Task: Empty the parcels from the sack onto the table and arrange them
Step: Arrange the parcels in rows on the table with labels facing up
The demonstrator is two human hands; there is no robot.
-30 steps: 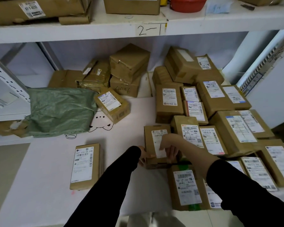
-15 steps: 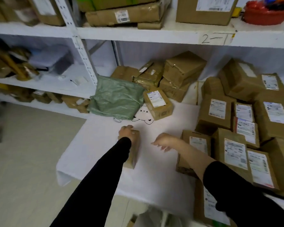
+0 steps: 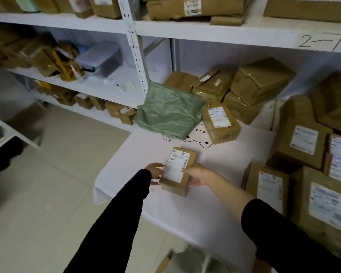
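Note:
A small brown parcel (image 3: 178, 170) with a white label lies on the white table (image 3: 220, 196) near its left edge. My left hand (image 3: 156, 171) grips the parcel's left side and my right hand (image 3: 197, 174) grips its right side. The green sack (image 3: 168, 113) lies crumpled and flat at the table's back left. One labelled parcel (image 3: 220, 125) sits tilted beside the sack. Several labelled parcels (image 3: 303, 154) lie packed in rows along the table's right side.
White shelving (image 3: 134, 56) stands behind and to the left, stacked with more brown boxes (image 3: 262, 79) and a clear plastic bin (image 3: 100, 58). Tiled floor (image 3: 53, 194) lies left of the table. Something pale sits under the table's front edge.
My left hand moved from the parcel row to the lone parcel on the left. My right hand followed and now grips its other side. The view swung left.

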